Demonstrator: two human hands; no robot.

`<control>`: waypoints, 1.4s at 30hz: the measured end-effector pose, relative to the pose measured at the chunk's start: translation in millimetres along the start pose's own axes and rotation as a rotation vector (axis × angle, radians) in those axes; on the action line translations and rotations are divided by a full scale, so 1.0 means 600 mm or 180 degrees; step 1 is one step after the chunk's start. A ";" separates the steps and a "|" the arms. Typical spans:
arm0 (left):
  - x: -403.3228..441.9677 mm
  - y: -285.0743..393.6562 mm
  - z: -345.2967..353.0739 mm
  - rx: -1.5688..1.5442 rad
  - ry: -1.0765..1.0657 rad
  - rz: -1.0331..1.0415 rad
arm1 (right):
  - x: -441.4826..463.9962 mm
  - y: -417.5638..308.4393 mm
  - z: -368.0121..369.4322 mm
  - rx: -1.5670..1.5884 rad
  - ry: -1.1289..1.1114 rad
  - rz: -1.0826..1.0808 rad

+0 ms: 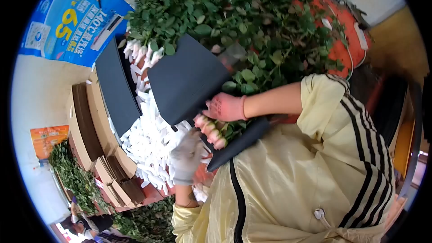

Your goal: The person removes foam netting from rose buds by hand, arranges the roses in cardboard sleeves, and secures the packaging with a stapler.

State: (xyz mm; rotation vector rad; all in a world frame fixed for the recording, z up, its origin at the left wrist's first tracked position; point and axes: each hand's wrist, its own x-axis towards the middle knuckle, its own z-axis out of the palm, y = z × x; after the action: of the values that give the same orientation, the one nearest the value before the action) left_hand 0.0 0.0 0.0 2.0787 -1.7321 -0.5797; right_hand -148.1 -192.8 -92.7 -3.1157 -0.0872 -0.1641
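Observation:
My right hand [227, 107], in a pink glove, is closed at the lower edge of a stiff black sheet [186, 81]; its fingertips are partly hidden. Just below it lies a row of pink roses [210, 131] with green leaves, between that sheet and another black piece [240, 145] against my body. My left hand [186, 153], in a pale grey glove, is smeared by motion beside the rose heads. Its fingers cannot be made out. Under and beyond it spreads a heap of white foam sleeves [153, 141].
Leafy rose stems [202, 9] cover the far red table [335, 54]. More black sheets [118, 90] stand at left beside cardboard pieces [96, 121]. White-sleeved rose heads [139, 54] lie at the foliage edge. Another person [83, 227] appears at lower left.

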 end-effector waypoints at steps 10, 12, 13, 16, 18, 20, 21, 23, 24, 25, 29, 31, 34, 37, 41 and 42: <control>0.063 -0.020 0.060 0.0086 -0.0251 -0.0199 | 0.012 0.012 -0.229 0.1051 -0.0748 -0.0098; 0.064 -0.027 0.069 0.0100 -0.0448 -0.0231 | 0.018 0.047 -0.269 0.1036 0.0204 0.0056; 0.063 -0.015 0.063 0.0131 -0.0253 -0.0318 | 0.038 0.093 -0.289 0.1520 0.0486 0.0061; 0.061 0.010 0.045 0.0089 -0.0087 -0.0474 | 0.124 0.230 -0.323 0.1619 0.0918 0.1417; 0.063 0.003 0.053 0.0163 -0.0138 -0.0410 | 0.188 0.337 -0.262 0.0778 0.0654 0.1495; 0.056 0.000 0.055 0.0368 -0.0059 -0.0327 | 0.246 0.399 -0.179 -0.0333 -0.0125 0.1254; 0.061 0.001 0.055 0.0540 -0.0014 -0.0222 | 0.262 0.402 -0.169 -0.0710 -0.0504 0.1046; 0.065 0.011 0.045 0.0295 -0.0172 -0.0510 | 0.294 0.421 -0.112 -0.0915 -0.0668 0.0778; 0.064 0.010 0.048 0.0197 -0.0193 -0.0537 | 0.302 0.417 -0.104 -0.0968 -0.0524 0.0642; 0.062 0.006 0.049 0.0111 -0.0224 -0.0563 | 0.315 0.414 -0.097 -0.0958 -0.0494 0.0610; 0.063 0.008 0.047 0.0300 -0.0168 -0.0458 | 0.354 0.405 -0.051 -0.1329 -0.0344 0.0150; 0.066 0.011 0.043 0.0099 -0.0284 -0.0622 | 0.367 0.388 -0.073 -0.1350 -0.0522 0.0067; 0.066 0.011 0.043 0.0186 -0.0315 -0.0617 | 0.388 0.375 -0.091 -0.1096 -0.0494 0.0089; 0.067 0.011 0.045 0.0075 -0.0288 -0.0681 | 0.409 0.376 -0.039 -0.0767 -0.0514 0.0463; 0.071 0.016 0.037 0.0236 -0.0291 -0.0601 | 0.434 0.390 0.043 -0.1579 -0.0550 0.0508; 0.069 0.000 0.052 0.0313 -0.0091 -0.0364 | 0.431 0.392 0.040 -0.1735 -0.0494 0.0298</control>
State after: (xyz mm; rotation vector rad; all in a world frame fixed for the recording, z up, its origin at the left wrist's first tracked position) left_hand -10.0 -41.2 -29.2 2.2598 -1.6973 -0.5704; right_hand 124.4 -412.6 -93.2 -3.6611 0.1236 0.0721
